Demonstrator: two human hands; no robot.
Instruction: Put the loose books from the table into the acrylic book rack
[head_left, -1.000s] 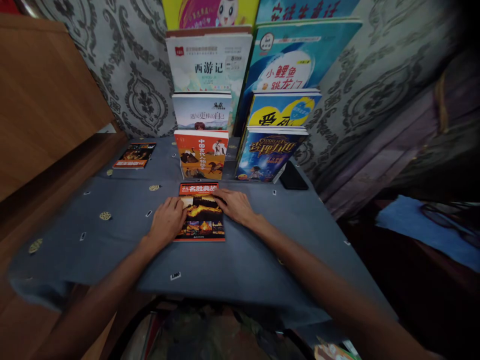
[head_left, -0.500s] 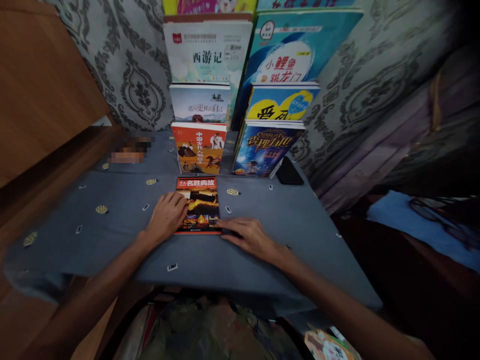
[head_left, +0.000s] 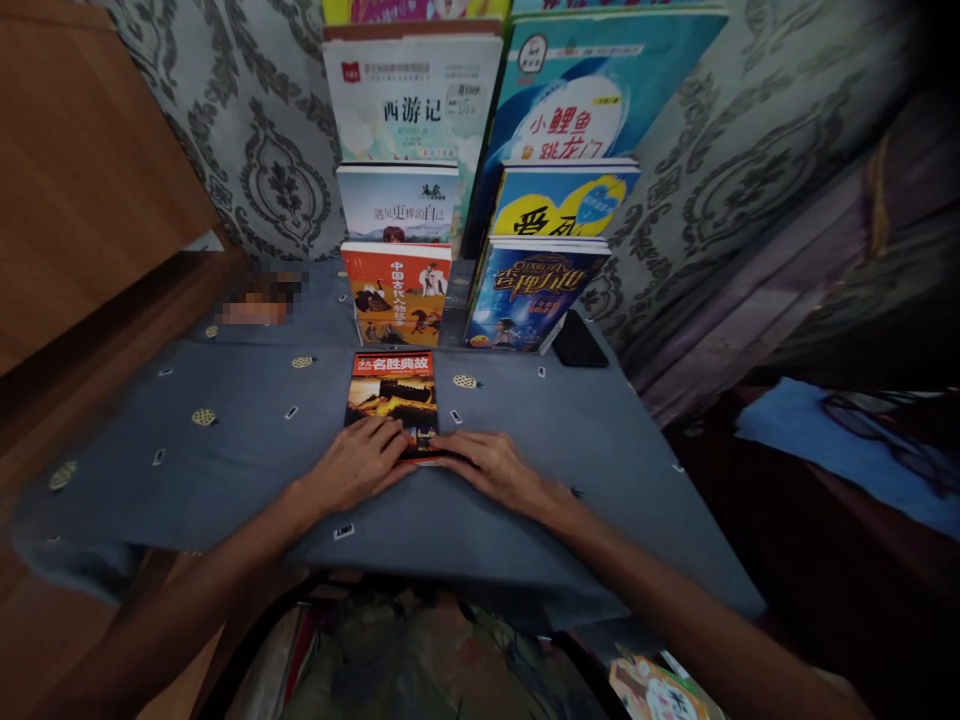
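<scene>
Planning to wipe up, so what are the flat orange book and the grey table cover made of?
Thin orange-and-black book: probably a paper softcover, perhaps glossy, with printed photos and lying very flat. Grey-blue table cover: seemingly matte woven cloth, draping softly over the edge.

The far wall (head_left: pixel 277 150) in front of me is papered in grey damask, and the pattern carries on to the right. A wooden panel (head_left: pixel 90 170) stands at my left. Near me a grey-blue tablecloth (head_left: pixel 225 470) with small motifs covers the table. The right side is dim, with a blue sheet (head_left: pixel 847 450) lying low.
</scene>
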